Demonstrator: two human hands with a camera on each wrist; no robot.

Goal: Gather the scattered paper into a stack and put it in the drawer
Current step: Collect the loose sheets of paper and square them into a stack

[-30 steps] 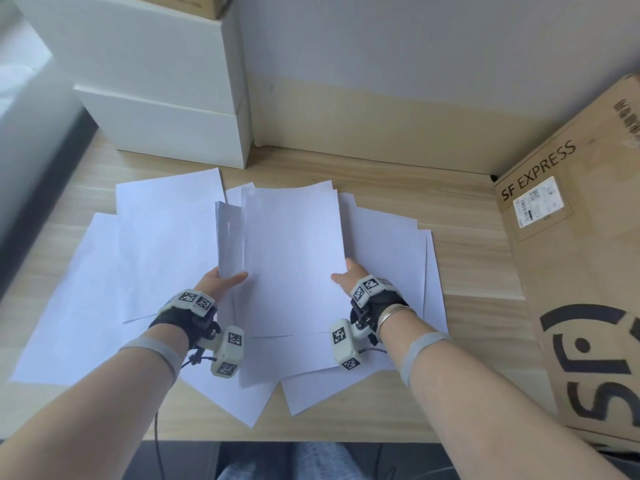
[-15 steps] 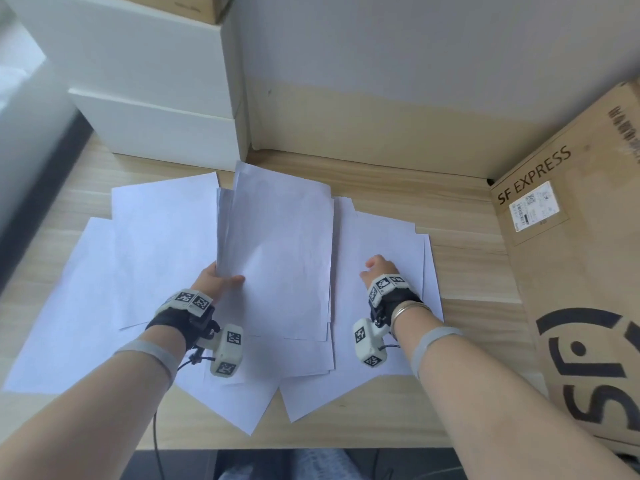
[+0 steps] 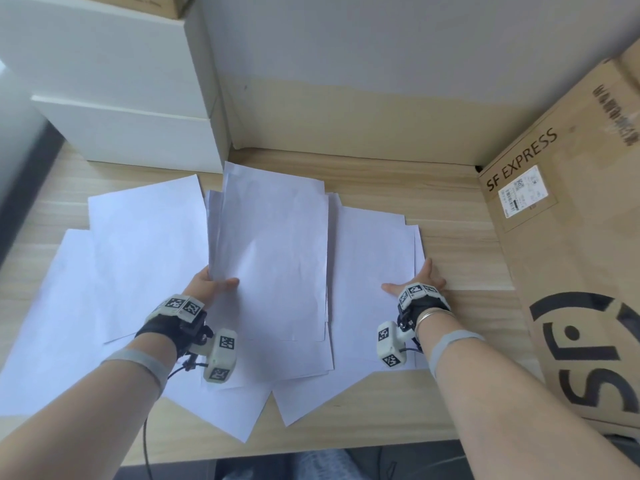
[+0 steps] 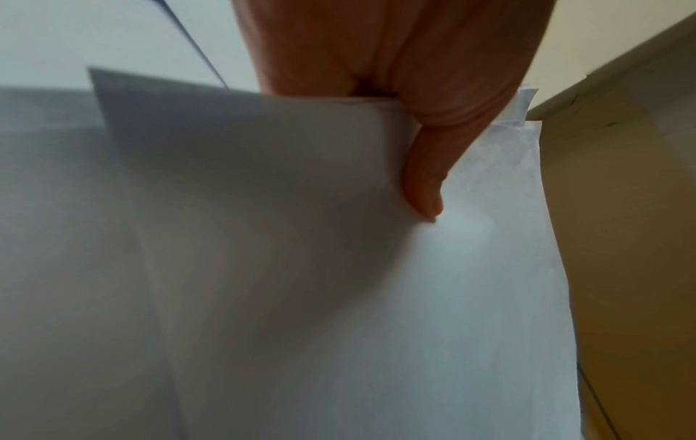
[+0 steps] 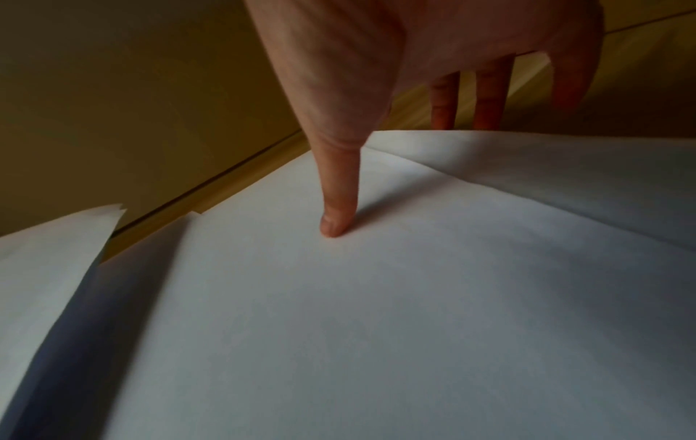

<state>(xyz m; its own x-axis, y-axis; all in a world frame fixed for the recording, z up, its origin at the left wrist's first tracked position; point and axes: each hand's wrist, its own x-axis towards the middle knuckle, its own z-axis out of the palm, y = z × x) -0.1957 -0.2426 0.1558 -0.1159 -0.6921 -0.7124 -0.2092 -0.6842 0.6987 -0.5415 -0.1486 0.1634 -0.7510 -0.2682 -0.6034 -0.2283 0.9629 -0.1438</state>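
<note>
White paper sheets lie fanned across the wooden desk (image 3: 450, 188). My left hand (image 3: 211, 282) pinches the left edge of a small gathered stack of sheets (image 3: 273, 251) in the middle, thumb on top (image 4: 421, 190), fingers hidden underneath. My right hand (image 3: 419, 278) lies flat with spread fingers on the right edge of the right-hand sheets (image 3: 374, 258); its thumb (image 5: 335, 208) presses the top sheet (image 5: 376, 297) and the fingers (image 5: 489, 98) reach past the paper's edge. More loose sheets (image 3: 138, 244) lie at the left. White drawer unit (image 3: 131, 133) stands at the back left.
A large SF EXPRESS cardboard box (image 3: 571, 254) stands close on the right, beside my right hand. A wall with a tan baseboard (image 3: 346, 116) closes the back. The desk's front edge runs just below my forearms.
My right hand let go of the stack's right side and moved right, flattening onto the right-hand sheets. The left hand kept hold of the stack, which shifted a little toward the back.
</note>
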